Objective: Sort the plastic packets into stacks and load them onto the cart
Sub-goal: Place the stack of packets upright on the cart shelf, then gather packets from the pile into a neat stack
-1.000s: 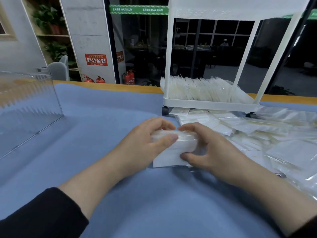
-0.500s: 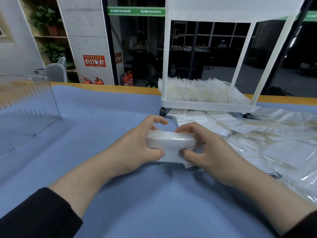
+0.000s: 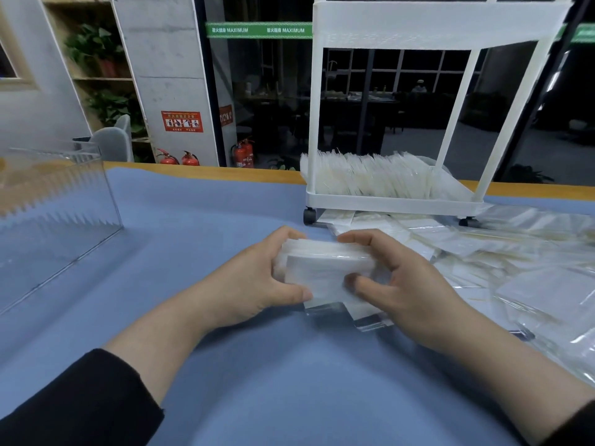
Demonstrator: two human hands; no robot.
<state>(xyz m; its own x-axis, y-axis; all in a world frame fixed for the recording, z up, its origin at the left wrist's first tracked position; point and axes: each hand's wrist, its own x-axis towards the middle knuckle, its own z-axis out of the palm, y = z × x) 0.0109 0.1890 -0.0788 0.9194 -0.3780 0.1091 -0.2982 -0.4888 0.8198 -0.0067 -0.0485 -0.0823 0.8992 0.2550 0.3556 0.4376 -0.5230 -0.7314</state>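
**A:** Why are both hands clamped on that bundle?

**B:** My guess is squaring-up. The left hand curls round the left end of the thick stack of clear plastic packets with white inserts, thumb on the near face and fingers over the top. The right hand does the same at the right end. Held between the two, with its lower edge down near the blue cloth-covered desk, the stack can be tapped flush. Neither hand is spread; both grip the packets.

**A:** Where on the desk is it?

**B:** About the middle, just in front of the white plastic wheeled cart, which stands at the far edge.

**A:** Is the cart loaded?

**B:** Partly. Its bottom shelf carries a row of upright clear packets, packed edge to edge, presumably so that they stay upright. I cannot count them.

**A:** And the rest?

**B:** A loose heap of unsorted clear packets spreads along the right side of the desk, overlapping, too many and too glossy to count. A few flat ones lie under the held stack.

**A:** So the tally?

**B:** Two hands, one held stack, one cart, one filled row, one heap. Also one clear acrylic box by the left edge; what it holds, I cannot tell. Plenty seems left to sort.
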